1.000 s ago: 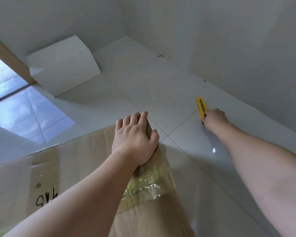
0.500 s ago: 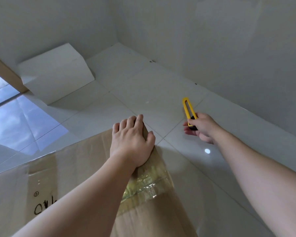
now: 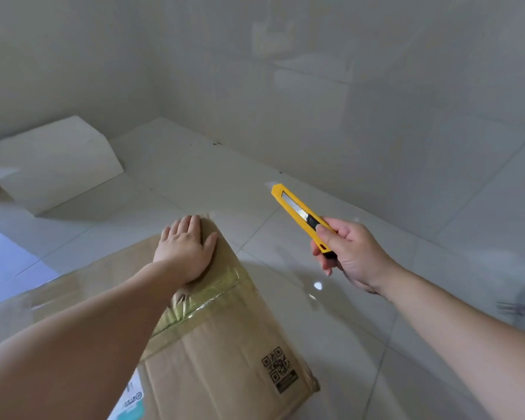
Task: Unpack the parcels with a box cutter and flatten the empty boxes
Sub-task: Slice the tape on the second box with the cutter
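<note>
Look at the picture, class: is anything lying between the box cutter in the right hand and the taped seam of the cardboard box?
Nothing visible blocks it. The box cutter, held in the right hand, is over bare floor tile beside the cardboard box. The left hand presses the box's far end, covering part of the taped seam.

A glossy tiled floor was observed; a cardboard box and white board were laid on it.

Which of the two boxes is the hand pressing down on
The brown cardboard box nearest the person, sealed with tape; the left hand lies flat on it. The white box by the wall sits untouched.
</note>
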Available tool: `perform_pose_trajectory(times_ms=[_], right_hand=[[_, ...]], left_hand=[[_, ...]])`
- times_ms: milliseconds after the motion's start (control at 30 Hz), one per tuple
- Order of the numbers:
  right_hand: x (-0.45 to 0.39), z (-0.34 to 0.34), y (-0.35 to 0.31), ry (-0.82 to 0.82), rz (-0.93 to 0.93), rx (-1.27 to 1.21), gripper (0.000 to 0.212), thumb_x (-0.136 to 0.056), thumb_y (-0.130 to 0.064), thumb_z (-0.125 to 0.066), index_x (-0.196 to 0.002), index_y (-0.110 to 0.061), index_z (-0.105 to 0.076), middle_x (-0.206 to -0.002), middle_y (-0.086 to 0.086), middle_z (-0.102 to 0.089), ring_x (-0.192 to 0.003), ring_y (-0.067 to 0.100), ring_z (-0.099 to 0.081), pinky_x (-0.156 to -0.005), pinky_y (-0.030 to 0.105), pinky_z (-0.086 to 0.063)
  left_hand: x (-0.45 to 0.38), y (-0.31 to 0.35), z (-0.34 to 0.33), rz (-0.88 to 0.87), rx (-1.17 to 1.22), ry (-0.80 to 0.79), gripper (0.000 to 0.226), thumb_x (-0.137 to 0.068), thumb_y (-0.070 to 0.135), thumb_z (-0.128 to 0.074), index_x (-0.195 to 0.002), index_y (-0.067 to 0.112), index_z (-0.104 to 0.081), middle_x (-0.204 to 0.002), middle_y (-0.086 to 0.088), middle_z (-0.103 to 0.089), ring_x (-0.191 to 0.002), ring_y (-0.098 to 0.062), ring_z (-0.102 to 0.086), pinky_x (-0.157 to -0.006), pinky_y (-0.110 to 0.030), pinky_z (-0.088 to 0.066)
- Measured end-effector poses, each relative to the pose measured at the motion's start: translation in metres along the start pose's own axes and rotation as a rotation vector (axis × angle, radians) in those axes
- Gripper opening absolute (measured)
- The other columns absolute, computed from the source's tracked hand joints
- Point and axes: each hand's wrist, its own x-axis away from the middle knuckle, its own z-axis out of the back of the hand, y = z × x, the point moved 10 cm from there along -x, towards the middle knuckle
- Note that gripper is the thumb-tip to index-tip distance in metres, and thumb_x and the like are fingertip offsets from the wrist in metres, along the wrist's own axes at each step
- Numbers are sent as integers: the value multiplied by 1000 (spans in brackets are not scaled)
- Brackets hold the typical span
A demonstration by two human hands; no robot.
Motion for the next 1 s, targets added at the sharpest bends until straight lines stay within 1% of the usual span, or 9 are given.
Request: perform_pose_trajectory(times_ms=[100, 167, 267, 367, 433, 600, 767, 900, 1000], right_hand=[[6, 3, 3, 93, -18, 55, 23, -99, -17, -50, -90, -1, -64, -57, 7, -52, -39, 15, -36, -38, 20, -27], [6, 0, 10, 132, -51, 42, 22, -97, -19, -54, -89, -1, -66, -55, 7, -51, -39, 14, -35, -38, 19, -27], [-1, -16, 27, 90, -140, 60, 20, -97, -19, -54, -84, -7, -62, -65, 10, -59, -44, 15, -47, -43, 24, -40], [-11, -41, 46, -33, -258, 82, 6, -98, -10, -50, -101, -6, -53, -86, 13, -68, -59, 20, -59, -54, 27, -50], [-20, -53, 54, -72, -271, 136, 15, -99, -9, -47, -113, -9, -52, -90, 13, -70, -59, 21, -57, -55, 28, -49], [-37, -78, 70, -74, -261, 167, 38, -100, -12, -46, -137, -18, -50, -89, 9, -67, -60, 18, -53, -55, 26, -47], [-38, -86, 76, -109, -269, 80, 40, -99, -10, -48, -139, -18, -49, -86, 7, -68, -61, 18, -53, -55, 26, -46], [-35, -77, 81, -113, -277, 70, 39, -99, -9, -49, -136, -19, -52, -86, 8, -70, -60, 18, -53, -54, 24, -45], [-32, -74, 80, -127, -272, 54, 38, -98, -8, -49, -135, -17, -53, -85, 9, -70, -58, 17, -52, -55, 25, -45]], left_hand=[[10, -16, 8, -1, -55, -32, 56, -98, 48, -29, -142, 13, -30, -148, -7, -34, -137, -25, -28, -115, -37, -18], [14, -29, 14, 7, -76, -63, 53, -98, 45, -31, -140, 13, -32, -146, -8, -37, -136, -26, -31, -113, -37, -21], [19, -51, 21, 63, -61, -83, 47, -98, 42, -33, -135, 13, -37, -142, -8, -40, -133, -28, -33, -110, -39, -24], [27, -68, 17, 123, -45, -78, 42, -98, 42, -31, -128, 14, -40, -137, -8, -43, -129, -28, -37, -108, -40, -27], [30, -73, 11, 119, -36, -59, 41, -98, 42, -30, -127, 14, -40, -135, -7, -44, -128, -27, -37, -109, -40, -27], [28, -74, 7, 94, -27, -6, 43, -98, 41, -30, -130, 14, -39, -138, -7, -42, -132, -27, -33, -112, -41, -23], [27, -68, 5, 63, -58, 34, 46, -98, 43, -27, -133, 15, -36, -141, -7, -38, -136, -25, -27, -113, -42, -19], [28, -65, 3, 57, -53, 34, 53, -100, 44, -23, -145, 17, -26, -155, -6, -22, -144, -22, -13, -117, -41, -7], [28, -64, 2, 63, -51, 12, 56, -100, 45, -21, -149, 19, -20, -158, -5, -16, -146, -20, -7, -118, -41, -3]])
